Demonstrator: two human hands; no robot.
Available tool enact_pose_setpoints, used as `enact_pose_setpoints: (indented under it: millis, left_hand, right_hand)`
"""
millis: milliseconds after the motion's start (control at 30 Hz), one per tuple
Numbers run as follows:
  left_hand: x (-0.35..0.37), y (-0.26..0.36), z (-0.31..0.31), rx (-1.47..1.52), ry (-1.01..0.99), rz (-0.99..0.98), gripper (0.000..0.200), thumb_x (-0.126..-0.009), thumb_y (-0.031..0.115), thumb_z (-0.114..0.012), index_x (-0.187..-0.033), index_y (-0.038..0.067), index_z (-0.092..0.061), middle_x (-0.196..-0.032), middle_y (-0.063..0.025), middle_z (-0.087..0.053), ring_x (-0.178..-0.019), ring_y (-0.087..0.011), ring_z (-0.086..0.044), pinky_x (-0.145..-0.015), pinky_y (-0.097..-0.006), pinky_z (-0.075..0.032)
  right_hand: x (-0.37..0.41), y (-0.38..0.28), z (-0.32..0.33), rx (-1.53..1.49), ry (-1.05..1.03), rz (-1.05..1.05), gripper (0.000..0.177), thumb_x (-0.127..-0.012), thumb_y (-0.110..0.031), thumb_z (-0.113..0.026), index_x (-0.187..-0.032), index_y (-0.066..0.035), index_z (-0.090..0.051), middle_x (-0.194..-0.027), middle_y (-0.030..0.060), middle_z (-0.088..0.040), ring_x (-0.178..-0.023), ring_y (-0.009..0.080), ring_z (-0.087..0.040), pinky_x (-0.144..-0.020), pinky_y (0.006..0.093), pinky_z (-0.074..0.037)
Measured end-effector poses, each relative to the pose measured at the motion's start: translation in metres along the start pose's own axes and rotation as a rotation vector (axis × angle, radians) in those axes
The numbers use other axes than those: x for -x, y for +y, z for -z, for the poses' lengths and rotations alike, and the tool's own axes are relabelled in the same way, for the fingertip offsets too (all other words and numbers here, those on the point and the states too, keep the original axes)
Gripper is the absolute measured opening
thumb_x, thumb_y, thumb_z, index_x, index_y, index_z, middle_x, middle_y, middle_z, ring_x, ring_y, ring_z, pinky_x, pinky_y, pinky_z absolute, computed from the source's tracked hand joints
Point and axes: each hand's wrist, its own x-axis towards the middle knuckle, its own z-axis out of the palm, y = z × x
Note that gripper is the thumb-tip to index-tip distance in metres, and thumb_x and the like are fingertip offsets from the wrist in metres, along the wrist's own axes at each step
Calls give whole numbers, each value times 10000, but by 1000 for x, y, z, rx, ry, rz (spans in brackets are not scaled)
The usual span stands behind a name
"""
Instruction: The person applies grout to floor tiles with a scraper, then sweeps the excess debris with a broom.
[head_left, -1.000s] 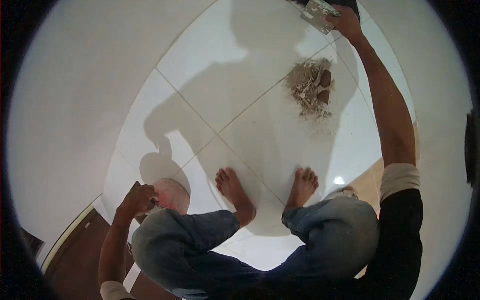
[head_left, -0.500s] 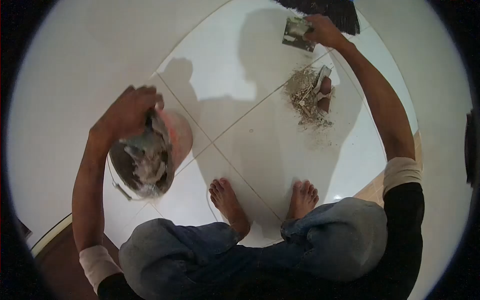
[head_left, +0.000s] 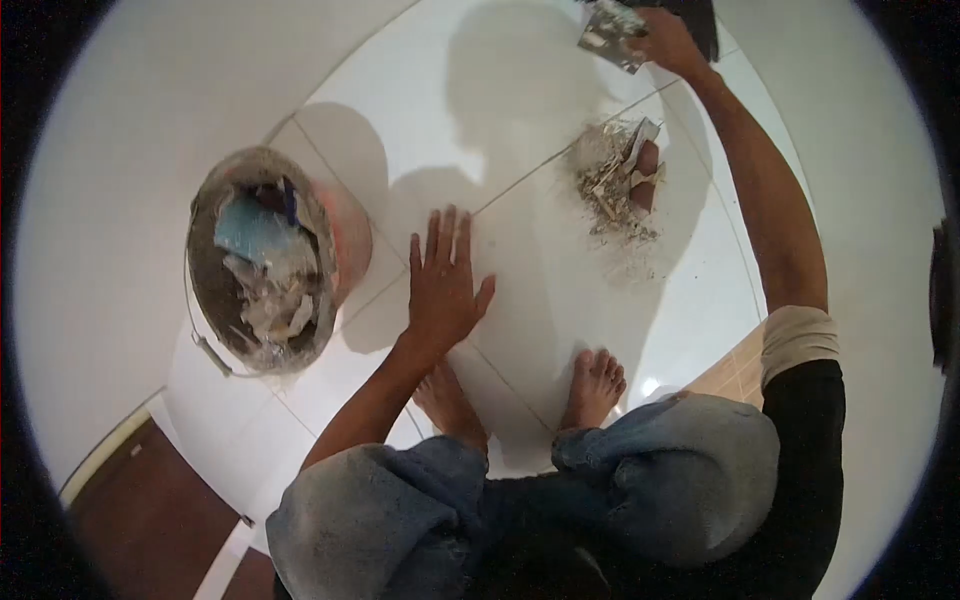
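Note:
My left hand (head_left: 445, 280) is spread with its fingers apart, palm down above the white tiles, with nothing in it. Left of it stands a dirty bucket (head_left: 350, 240), its mouth turned towards me, holding a light-blue piece (head_left: 250, 230) and crumpled plastic scraps. At the upper right, my right hand (head_left: 665, 42) grips a flat, square-edged scraper (head_left: 612, 38) smeared with pale residue. Nearer to me than the scraper lies a heap of debris (head_left: 605, 190), with a reddish-brown broken piece (head_left: 645, 175) at its right side.
Dark broom bristles (head_left: 700, 25) show at the top edge, behind my right hand. My bare feet (head_left: 592, 385) are on the tiles below the heap. Pale walls curve round both sides, and a brown panel (head_left: 150, 500) is at the lower left.
My left hand has let go at the bucket and swung right, opening over the floor. The bucket now sits slightly higher in view. My right hand has shifted a little up and right with the scraper.

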Motion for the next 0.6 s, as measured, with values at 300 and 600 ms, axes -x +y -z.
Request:
enact_pose_setpoints:
  millis: [300, 600]
  left_hand:
    - [12, 19, -60, 109, 164, 128, 959, -918, 492, -591, -1545, -65, -127, -1632, -244, -80, -1522, -401, -54, -1172, -648, -16]
    - [48, -5, -60, 51, 170, 330, 942, -938, 517, -556, -1553, -49, -122, -1638, -226, -79, -1525, -387, -41, -1175, -645, -10]
  right_hand:
    - [67, -164, -35, -175, -276, 193, 433, -813, -173, -784, -1203, -22, -671, -1127, 203, -667, -1135, 350, -594, -1011, 421, -463]
    - [96, -269, -61, -350, -449, 229, 428, -773, -120, -765, -1178, -18, -673, -1105, 217, -679, -1092, 375, -602, -982, 448, -486]
